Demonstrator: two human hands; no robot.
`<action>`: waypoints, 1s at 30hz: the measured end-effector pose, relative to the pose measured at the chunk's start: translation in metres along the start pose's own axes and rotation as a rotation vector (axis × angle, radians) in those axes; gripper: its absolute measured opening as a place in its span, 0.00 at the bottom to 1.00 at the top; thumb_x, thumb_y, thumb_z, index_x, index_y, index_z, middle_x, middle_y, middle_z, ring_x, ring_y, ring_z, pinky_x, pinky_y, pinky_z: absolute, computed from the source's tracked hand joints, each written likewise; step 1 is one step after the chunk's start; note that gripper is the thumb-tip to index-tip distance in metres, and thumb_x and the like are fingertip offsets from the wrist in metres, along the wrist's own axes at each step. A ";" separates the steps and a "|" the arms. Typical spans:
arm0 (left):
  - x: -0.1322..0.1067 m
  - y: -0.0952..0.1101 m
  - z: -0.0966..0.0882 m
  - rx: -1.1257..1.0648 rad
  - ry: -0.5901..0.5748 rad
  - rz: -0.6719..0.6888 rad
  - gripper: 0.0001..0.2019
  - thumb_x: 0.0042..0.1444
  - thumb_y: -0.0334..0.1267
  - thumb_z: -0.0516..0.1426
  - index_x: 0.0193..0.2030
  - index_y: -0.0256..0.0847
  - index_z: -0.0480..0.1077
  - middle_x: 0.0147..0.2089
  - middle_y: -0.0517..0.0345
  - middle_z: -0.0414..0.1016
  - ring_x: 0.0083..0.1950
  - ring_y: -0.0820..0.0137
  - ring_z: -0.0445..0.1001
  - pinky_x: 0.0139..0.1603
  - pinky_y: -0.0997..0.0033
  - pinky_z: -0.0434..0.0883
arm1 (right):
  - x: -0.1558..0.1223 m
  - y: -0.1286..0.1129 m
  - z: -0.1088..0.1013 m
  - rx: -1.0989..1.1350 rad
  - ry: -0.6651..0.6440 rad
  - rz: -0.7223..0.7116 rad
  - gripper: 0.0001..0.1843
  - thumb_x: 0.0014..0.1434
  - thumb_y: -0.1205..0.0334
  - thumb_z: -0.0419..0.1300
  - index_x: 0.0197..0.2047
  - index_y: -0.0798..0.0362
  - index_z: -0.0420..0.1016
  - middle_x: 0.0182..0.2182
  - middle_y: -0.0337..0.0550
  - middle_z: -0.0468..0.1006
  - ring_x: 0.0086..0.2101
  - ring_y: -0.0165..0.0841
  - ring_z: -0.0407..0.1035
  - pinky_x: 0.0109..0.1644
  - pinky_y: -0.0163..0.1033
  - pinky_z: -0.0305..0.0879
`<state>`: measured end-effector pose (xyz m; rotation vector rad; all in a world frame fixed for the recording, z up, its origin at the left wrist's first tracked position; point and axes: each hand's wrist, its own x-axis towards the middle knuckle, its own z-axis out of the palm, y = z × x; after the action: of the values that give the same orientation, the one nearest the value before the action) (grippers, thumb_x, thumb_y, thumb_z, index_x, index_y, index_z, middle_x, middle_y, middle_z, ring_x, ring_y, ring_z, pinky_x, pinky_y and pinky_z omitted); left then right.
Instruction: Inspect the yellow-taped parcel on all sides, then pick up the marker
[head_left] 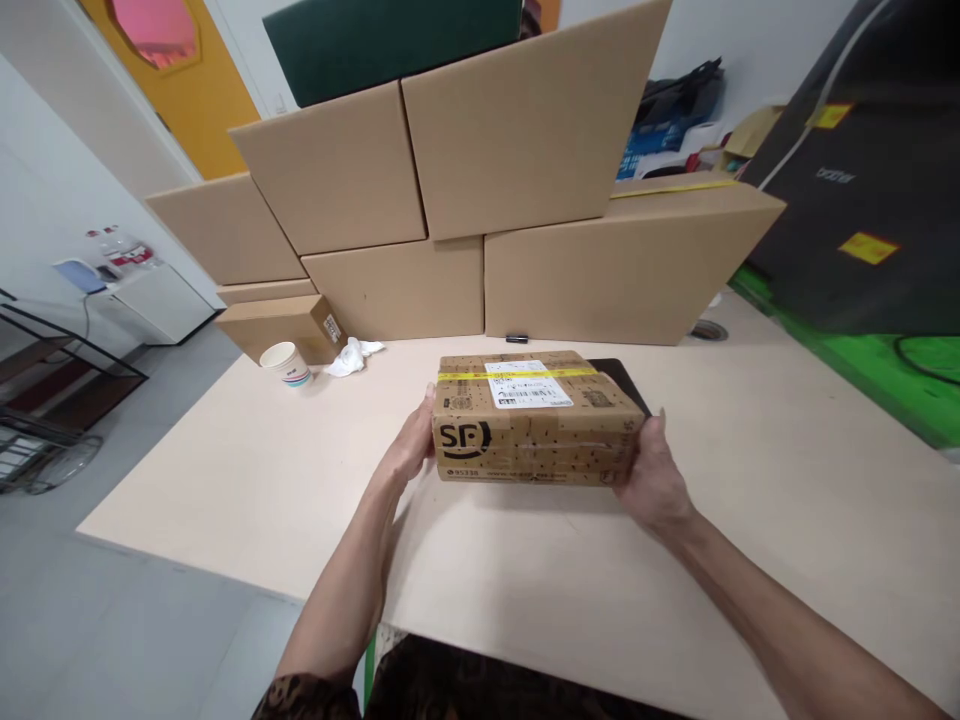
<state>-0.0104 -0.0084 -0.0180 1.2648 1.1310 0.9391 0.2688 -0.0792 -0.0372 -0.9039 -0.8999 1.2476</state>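
Keeping the brown parcel (532,450) level is what matters most here, since it is gripped only from its two ends; it sits over the near middle of the pale table (772,450), its printed front towards the person, though whether the underside touches the surface is hard to tell; the left hand (415,440) lies against the left end and the right hand (656,480) cups the right end near the lower corner, the hands spread as wide as the parcel is long, with it held between them; most of the fingers are hidden, so how far each one curls I cannot tell; even pressure from both palms should serve best, with fingertips under the edges if the contents prove heavy; the shipping label (529,385) is best left unrubbed, and the dark flat object (621,378) just behind the right end deserves care against snagging
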 end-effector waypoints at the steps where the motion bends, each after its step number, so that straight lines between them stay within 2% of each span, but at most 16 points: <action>1: 0.000 0.000 0.001 0.005 -0.001 -0.026 0.35 0.59 0.72 0.56 0.52 0.41 0.79 0.35 0.52 0.83 0.36 0.59 0.79 0.32 0.65 0.72 | 0.000 0.002 0.000 -0.009 -0.012 -0.017 0.44 0.61 0.22 0.53 0.72 0.34 0.66 0.67 0.38 0.76 0.70 0.46 0.65 0.68 0.54 0.70; 4: -0.003 0.004 0.002 0.061 0.012 -0.042 0.34 0.56 0.73 0.58 0.44 0.40 0.78 0.25 0.58 0.76 0.26 0.66 0.72 0.24 0.71 0.65 | 0.003 0.005 -0.003 -0.014 0.018 -0.003 0.44 0.57 0.21 0.57 0.68 0.36 0.72 0.64 0.40 0.79 0.69 0.46 0.66 0.67 0.54 0.71; 7: -0.006 0.010 0.003 0.111 0.034 0.007 0.36 0.54 0.75 0.57 0.37 0.37 0.76 0.19 0.61 0.70 0.20 0.70 0.67 0.20 0.72 0.62 | 0.010 0.005 -0.006 0.042 0.153 0.054 0.40 0.58 0.22 0.57 0.64 0.36 0.76 0.61 0.41 0.82 0.66 0.47 0.70 0.64 0.55 0.75; 9: -0.007 0.013 0.003 0.102 0.065 0.060 0.37 0.54 0.74 0.58 0.39 0.35 0.77 0.19 0.63 0.69 0.17 0.73 0.64 0.19 0.73 0.61 | 0.015 0.003 -0.009 0.080 0.217 0.073 0.35 0.61 0.24 0.56 0.61 0.36 0.77 0.60 0.42 0.82 0.64 0.47 0.72 0.59 0.56 0.78; 12: -0.005 0.014 0.002 0.019 0.145 0.183 0.36 0.54 0.69 0.63 0.50 0.33 0.80 0.20 0.65 0.68 0.16 0.77 0.61 0.18 0.75 0.60 | 0.020 -0.002 -0.015 0.121 0.262 0.099 0.30 0.64 0.27 0.54 0.57 0.35 0.78 0.57 0.44 0.84 0.58 0.49 0.77 0.50 0.56 0.82; 15: -0.003 0.011 0.001 -0.105 0.202 0.333 0.31 0.56 0.61 0.66 0.54 0.37 0.82 0.21 0.66 0.66 0.19 0.79 0.59 0.19 0.78 0.60 | 0.022 -0.002 -0.021 0.171 0.260 0.192 0.29 0.66 0.29 0.52 0.55 0.38 0.78 0.52 0.46 0.86 0.48 0.49 0.81 0.39 0.54 0.82; 16: -0.003 0.009 0.001 -0.132 0.212 0.392 0.28 0.57 0.59 0.67 0.55 0.40 0.82 0.24 0.65 0.67 0.20 0.80 0.60 0.19 0.78 0.61 | 0.022 -0.001 -0.022 0.177 0.240 0.231 0.28 0.67 0.30 0.52 0.55 0.39 0.78 0.50 0.46 0.86 0.44 0.48 0.81 0.36 0.54 0.82; 18: -0.003 0.006 0.001 -0.139 0.231 0.523 0.22 0.58 0.55 0.68 0.55 0.47 0.83 0.35 0.60 0.74 0.26 0.79 0.67 0.24 0.78 0.68 | 0.023 0.003 -0.025 0.150 0.175 0.292 0.28 0.67 0.31 0.52 0.54 0.40 0.78 0.47 0.49 0.86 0.41 0.48 0.81 0.33 0.53 0.80; 20: -0.004 0.004 0.001 -0.088 0.260 0.647 0.19 0.59 0.52 0.68 0.56 0.54 0.82 0.51 0.53 0.77 0.43 0.71 0.77 0.37 0.74 0.77 | 0.023 0.008 -0.028 0.083 0.088 0.321 0.29 0.66 0.30 0.51 0.54 0.40 0.79 0.45 0.50 0.86 0.40 0.49 0.81 0.33 0.55 0.80; 21: -0.004 0.004 0.001 -0.053 0.271 0.693 0.19 0.60 0.51 0.68 0.57 0.55 0.82 0.59 0.52 0.76 0.54 0.65 0.77 0.46 0.70 0.78 | 0.024 0.012 -0.030 0.042 0.039 0.322 0.30 0.66 0.30 0.50 0.54 0.40 0.79 0.45 0.51 0.87 0.40 0.50 0.81 0.34 0.56 0.80; 23: -0.007 0.005 0.003 0.010 0.262 0.750 0.19 0.62 0.51 0.66 0.59 0.57 0.80 0.67 0.51 0.72 0.70 0.56 0.69 0.59 0.61 0.77 | 0.025 0.018 -0.033 -0.032 -0.047 0.311 0.30 0.67 0.30 0.48 0.54 0.41 0.79 0.45 0.52 0.87 0.41 0.51 0.81 0.35 0.58 0.80; 26: -0.012 0.007 0.008 0.010 0.186 0.790 0.21 0.64 0.54 0.64 0.62 0.59 0.78 0.70 0.51 0.71 0.73 0.51 0.67 0.66 0.50 0.74 | 0.026 0.026 -0.035 -0.051 -0.052 0.319 0.26 0.68 0.35 0.50 0.49 0.42 0.80 0.45 0.51 0.87 0.40 0.51 0.81 0.34 0.58 0.80; 30: -0.018 0.008 0.017 -0.021 0.078 0.847 0.22 0.62 0.52 0.66 0.62 0.61 0.77 0.70 0.51 0.72 0.73 0.51 0.68 0.67 0.47 0.74 | 0.028 0.032 -0.033 0.014 0.095 0.344 0.15 0.64 0.45 0.58 0.43 0.43 0.81 0.41 0.49 0.88 0.38 0.49 0.81 0.32 0.54 0.79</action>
<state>0.0025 -0.0289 -0.0088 1.7364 0.6106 1.6182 0.2898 -0.0501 -0.0774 -1.1306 -0.6766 1.4869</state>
